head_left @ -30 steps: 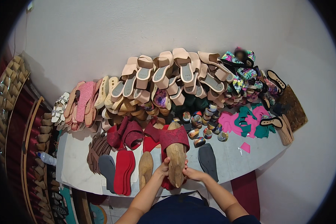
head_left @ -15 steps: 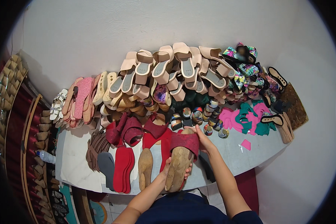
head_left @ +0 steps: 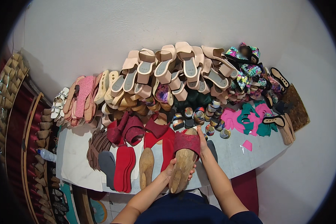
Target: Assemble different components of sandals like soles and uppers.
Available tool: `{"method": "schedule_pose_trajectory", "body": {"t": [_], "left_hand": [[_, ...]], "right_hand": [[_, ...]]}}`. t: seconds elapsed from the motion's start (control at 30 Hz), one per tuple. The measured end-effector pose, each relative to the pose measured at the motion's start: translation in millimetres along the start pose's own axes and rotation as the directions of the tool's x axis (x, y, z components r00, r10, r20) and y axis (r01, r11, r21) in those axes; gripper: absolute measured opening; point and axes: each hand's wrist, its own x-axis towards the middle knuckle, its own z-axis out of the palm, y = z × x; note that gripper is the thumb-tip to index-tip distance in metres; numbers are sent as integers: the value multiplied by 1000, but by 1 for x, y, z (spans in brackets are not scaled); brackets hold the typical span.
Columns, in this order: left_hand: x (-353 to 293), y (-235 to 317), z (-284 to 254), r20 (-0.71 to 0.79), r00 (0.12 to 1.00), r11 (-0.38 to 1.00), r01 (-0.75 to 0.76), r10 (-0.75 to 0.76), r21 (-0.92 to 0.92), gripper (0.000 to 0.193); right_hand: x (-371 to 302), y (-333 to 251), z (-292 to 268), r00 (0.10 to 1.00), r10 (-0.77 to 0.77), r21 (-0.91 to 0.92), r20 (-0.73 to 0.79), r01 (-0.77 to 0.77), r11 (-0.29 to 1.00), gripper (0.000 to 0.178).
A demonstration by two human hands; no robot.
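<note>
A wooden shoe last [head_left: 182, 170] with a dark red strap upper [head_left: 187, 143] across its front is held above the table's near edge. My left hand [head_left: 171, 168] is closed around its heel half, the fingertips showing on the far side. At the toe end my right hand [head_left: 202, 141] grips the side of the last beside the strap, its fingers partly hidden behind. Another wooden last [head_left: 146, 166] lies on the table left of my hands. Red insoles [head_left: 124, 170] lie beside it, then grey insoles [head_left: 107, 168].
On the table [head_left: 242, 160], dark red strap uppers [head_left: 133, 130] lie behind my hands. Beige heeled sandals [head_left: 164, 65] are piled at the back. Pink and green cut pieces [head_left: 246, 119] lie right, brown strips [head_left: 98, 147] left. A rack of lasts [head_left: 41, 149] stands far left.
The last with its strap has shifted slightly right and turned a little in my hands. My right hand has moved from the toe's top edge down along its side.
</note>
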Motion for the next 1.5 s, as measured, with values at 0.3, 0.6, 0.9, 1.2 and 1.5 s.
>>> {"method": "schedule_pose_trajectory", "body": {"t": [0.3,0.6,0.9,1.2,1.5], "left_hand": [[-2,0,-8,-13,1000,1000,8,-8,-8,99],[-3,-3,-4,11,997,996,71,-70,-48,97],[-3,-5,3,-46,999,1000,-6,5,-22,93],[-5,4,6,-85,994,989,-80,69,-126,85],[-2,2,6,-12,997,972,-77,77,-223,88]], "right_hand": [[-6,-26,16,996,84,-430,-22,-85,899,37],[-8,-38,12,993,101,-767,64,-16,642,41],[-7,-37,28,995,95,-827,13,-42,561,43],[-17,-3,14,926,-372,-944,-58,71,323,36],[-15,22,10,770,-629,-855,-108,251,454,41]]}}
